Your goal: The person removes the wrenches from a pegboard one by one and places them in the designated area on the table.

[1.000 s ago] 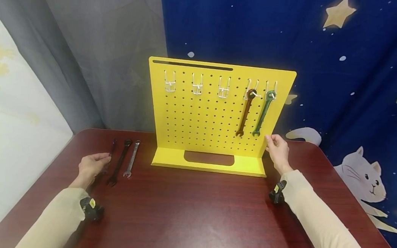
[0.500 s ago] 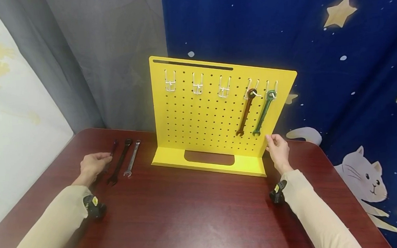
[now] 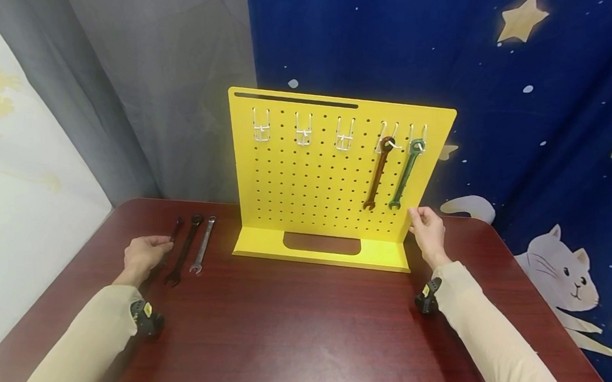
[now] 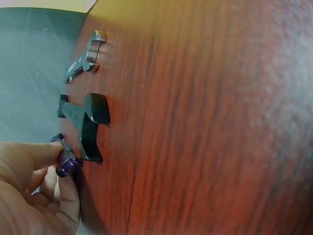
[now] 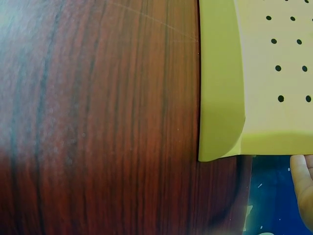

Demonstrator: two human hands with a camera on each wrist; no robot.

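At the left of the table, my left hand (image 3: 146, 258) pinches a small purple wrench (image 4: 67, 164) between thumb and fingers; part of the wrench is hidden by the hand. Right beside it lies a larger black wrench (image 3: 185, 248), then a silver wrench (image 3: 204, 244). A yellow pegboard (image 3: 306, 197) stands at the back of the table. My right hand (image 3: 428, 233) holds the pegboard's right edge low down, with fingertips right at the edge in the right wrist view. On the board's two rightmost hooks hang a reddish-brown wrench (image 3: 378, 175) and a green wrench (image 3: 407, 173).
Three white wire hooks, the leftmost hook (image 3: 262, 126) among them, carry nothing on the board's left and middle. The dark red table (image 3: 293, 332) stretches in front. Behind it hang a grey curtain (image 3: 174, 94) and a blue star-patterned curtain (image 3: 354, 36).
My left hand has shifted slightly to the right with its pinch on the purple wrench, whose far end has moved a little right too. The right hand and pegboard keep their place.
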